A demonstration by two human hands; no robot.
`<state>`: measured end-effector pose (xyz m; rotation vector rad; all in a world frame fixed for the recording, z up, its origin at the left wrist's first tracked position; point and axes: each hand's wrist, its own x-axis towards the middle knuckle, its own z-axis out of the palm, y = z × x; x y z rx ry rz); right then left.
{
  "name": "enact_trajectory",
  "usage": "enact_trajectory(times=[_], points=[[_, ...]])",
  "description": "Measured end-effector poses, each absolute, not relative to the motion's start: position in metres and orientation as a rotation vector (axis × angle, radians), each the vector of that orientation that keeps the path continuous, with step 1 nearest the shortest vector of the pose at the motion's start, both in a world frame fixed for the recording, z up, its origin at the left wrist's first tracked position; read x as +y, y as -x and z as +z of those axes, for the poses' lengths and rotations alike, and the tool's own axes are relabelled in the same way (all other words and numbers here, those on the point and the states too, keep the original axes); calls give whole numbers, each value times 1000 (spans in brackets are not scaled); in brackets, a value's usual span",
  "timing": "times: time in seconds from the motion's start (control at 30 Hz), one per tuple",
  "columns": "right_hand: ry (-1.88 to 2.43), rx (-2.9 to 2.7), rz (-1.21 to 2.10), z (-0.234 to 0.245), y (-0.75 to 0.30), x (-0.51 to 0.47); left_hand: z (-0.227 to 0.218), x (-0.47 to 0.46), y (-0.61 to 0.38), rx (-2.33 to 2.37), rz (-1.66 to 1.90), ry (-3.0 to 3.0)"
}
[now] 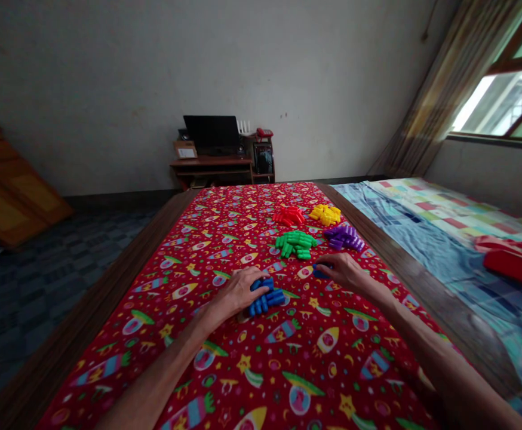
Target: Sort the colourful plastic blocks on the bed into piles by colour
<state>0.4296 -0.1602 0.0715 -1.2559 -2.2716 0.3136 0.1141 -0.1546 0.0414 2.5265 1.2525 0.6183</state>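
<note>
A small pile of blue cylindrical plastic pieces [265, 300] lies on the red patterned cloth. My left hand [242, 289] is curled around the left side of this pile, with its thumb across the top and the other fingers partly hidden behind. Farther right, my right hand [342, 270] pinches a blue piece [320, 272] just above or on the cloth; its fingers cover part of it. Beyond my hands are a green pile [295, 243] and a purple pile [344, 237] of similar pieces. Red pieces [288, 215] and yellow pieces [325, 214] lie behind those.
The red cloth [225, 370] covers a long wooden table [153, 233]. Along its right side is a bed [404, 209] with a red item [516, 269] on it. A desk [211, 161] with a monitor [212, 132] stands against the far wall, and a wooden cabinet [14, 185] is at left.
</note>
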Motion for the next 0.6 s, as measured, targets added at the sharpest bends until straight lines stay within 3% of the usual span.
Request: enact_trajectory(times=[0.3,0.6], points=[[1135,-2015,-35,50,-458,-165,61,-162,-134,1363,757,-2362],[818,-2240,524,82,-356,-193,75,-183,-152,1209,1113,-2265]])
